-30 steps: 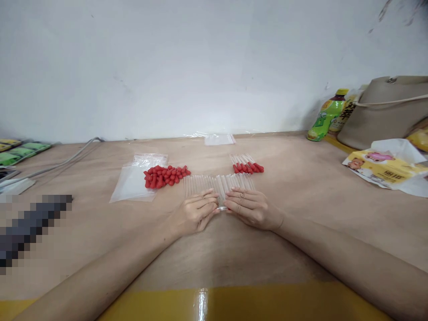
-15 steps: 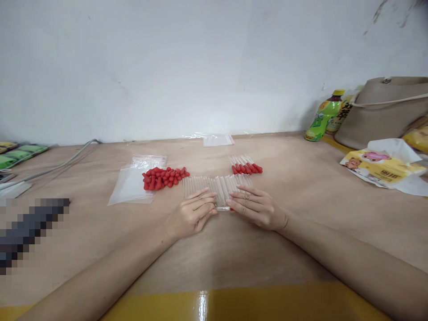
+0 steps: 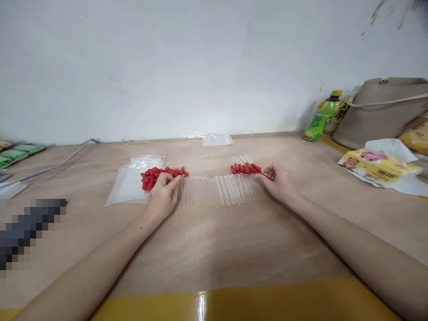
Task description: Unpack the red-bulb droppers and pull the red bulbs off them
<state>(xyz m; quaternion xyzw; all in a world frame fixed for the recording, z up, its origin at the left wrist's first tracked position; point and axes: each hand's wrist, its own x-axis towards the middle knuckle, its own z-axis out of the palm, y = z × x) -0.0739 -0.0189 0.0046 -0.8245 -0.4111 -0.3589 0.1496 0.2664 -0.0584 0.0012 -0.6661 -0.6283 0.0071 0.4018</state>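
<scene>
Several clear glass tubes point(image 3: 217, 191) lie side by side in a row on the brown table covering. My left hand point(image 3: 164, 194) is closed in a pinch at the left end of that row, beside a heap of red rubber bulbs point(image 3: 150, 178); what its fingertips hold is too small to make out. Behind the row on the right lie several tubes fitted with red bulbs point(image 3: 245, 168). At their right end, my right hand point(image 3: 276, 180) has its fingers closed on a red-bulbed dropper, whose tube is hidden.
Clear plastic bags point(image 3: 125, 183) lie under and beside the bulb heap, another bag point(image 3: 217, 140) near the wall. At right are a green bottle point(image 3: 323, 117), a beige bag point(image 3: 377, 111) and a tissue pack point(image 3: 381, 165). A grey cable point(image 3: 63, 162) runs at left.
My hands have moved apart from the middle of the tube row: the left to its left end, the right up to the red-bulbed group. The dropper that lay across the row's front is gone from there.
</scene>
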